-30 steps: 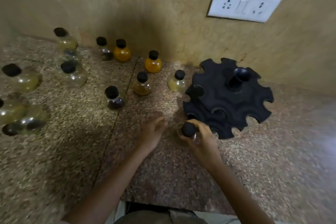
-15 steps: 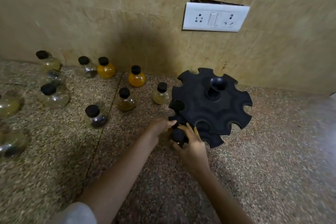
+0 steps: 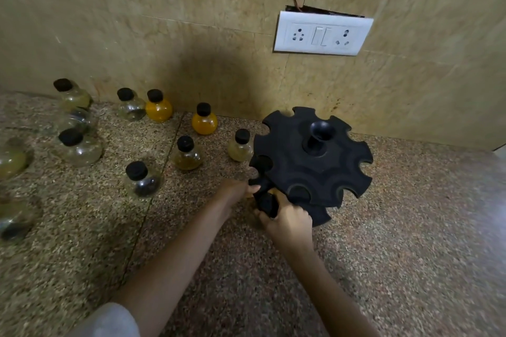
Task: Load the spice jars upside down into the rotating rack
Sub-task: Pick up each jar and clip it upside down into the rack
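Our right hand (image 3: 287,220) curls round the black-capped spice jar (image 3: 267,204) at the lower rim of the rotating rack (image 3: 315,167). The left hand (image 3: 235,191) reaches beside it, grip unclear. The glass seems light, smooth and breakable; we would hold its neck firmly.

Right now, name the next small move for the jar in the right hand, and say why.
Probably ease the jar into the rack's near-left slot: the right hand grips it right against that edge, and the left hand touches the rack there, seemingly steadying it.
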